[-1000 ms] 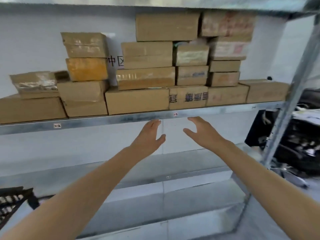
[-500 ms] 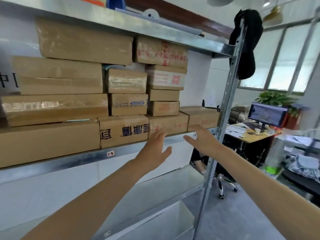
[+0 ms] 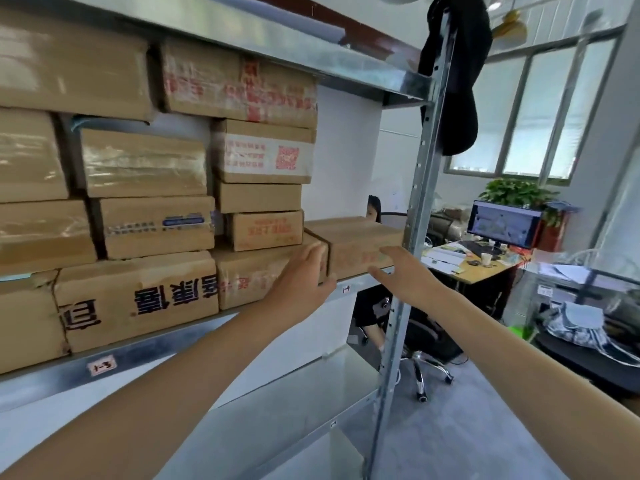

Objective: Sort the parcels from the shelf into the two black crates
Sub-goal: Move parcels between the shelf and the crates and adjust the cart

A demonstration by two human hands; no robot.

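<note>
Several brown cardboard parcels are stacked on the metal shelf (image 3: 194, 332). The rightmost parcel (image 3: 356, 239) lies alone at the shelf's right end, next to the steel upright (image 3: 420, 188). My left hand (image 3: 301, 277) reaches up with straight fingers at that parcel's left front corner, in front of the neighbouring parcel (image 3: 249, 278). My right hand (image 3: 403, 271) is spread open at the parcel's right front face, fingers extended. Whether either hand touches the cardboard is unclear. Neither black crate is in view.
Below the parcels runs a bare lower metal shelf (image 3: 294, 407). A black garment (image 3: 453, 74) hangs on the upright. Behind the rack a person (image 3: 374, 306) sits on an office chair, with a desk and monitor (image 3: 502, 228) and a plant at the right.
The view has swung right along the shelf. Both hands have risen and moved forward from below the shelf edge to the rightmost parcel's front.
</note>
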